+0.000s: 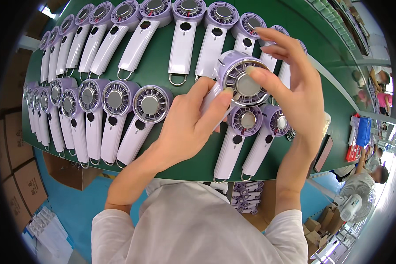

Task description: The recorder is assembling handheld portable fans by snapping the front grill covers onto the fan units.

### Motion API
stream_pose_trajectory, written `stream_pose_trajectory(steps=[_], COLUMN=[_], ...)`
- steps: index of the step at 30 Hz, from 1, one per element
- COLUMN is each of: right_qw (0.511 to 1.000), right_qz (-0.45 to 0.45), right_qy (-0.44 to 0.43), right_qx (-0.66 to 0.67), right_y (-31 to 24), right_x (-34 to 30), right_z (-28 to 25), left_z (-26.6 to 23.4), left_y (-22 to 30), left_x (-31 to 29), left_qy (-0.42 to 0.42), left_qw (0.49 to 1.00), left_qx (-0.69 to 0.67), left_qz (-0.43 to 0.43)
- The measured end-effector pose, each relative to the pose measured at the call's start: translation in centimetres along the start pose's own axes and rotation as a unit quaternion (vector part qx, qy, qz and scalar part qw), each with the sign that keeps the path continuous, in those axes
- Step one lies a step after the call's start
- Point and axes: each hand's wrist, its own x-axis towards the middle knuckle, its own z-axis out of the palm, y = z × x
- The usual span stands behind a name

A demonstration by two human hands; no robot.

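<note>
A purple-and-white handheld fan (246,86) is raised above the green table, its round silver grille tilted up toward me. My left hand (185,123) is wrapped round its handle, with the thumb lying along the neck just below the head. Over the right side of the fan comes my right hand (297,86). Its thumb tip meets the silver centre disc or grille, while the other fingers arch apart above the fan and do not close on it. Below the raised fan, two similar fans (230,152) (257,154) lie with handles toward me.
Rows of matching fans (182,44) (112,127) lie along the green table (156,72). To the right are a phone-like slab (324,153), a blue bin (364,131) and a standing fan (352,207). Cartons (66,169) stand below the table; one box holds several purple-white parts (247,196).
</note>
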Motion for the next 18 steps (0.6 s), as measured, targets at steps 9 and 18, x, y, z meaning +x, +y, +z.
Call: stream_pose_trajectory(steps=[9,18], right_qw=[0.945,0.961], right_qz=[0.172,0.156], right_qy=[-0.139,-0.122], right_qx=[0.239,0.193], right_y=[-1.0,-1.5], right_x=[-0.5,-1.0], right_z=[-0.5,-0.3], left_z=[-0.3,-0.5], left_y=[-0.4,-0.6], left_x=[-0.1,-0.1], left_qy=[0.031,-0.005], left_qw=[0.996,0.992], left_qx=[0.065,0.076], left_qz=[0.051,0.097])
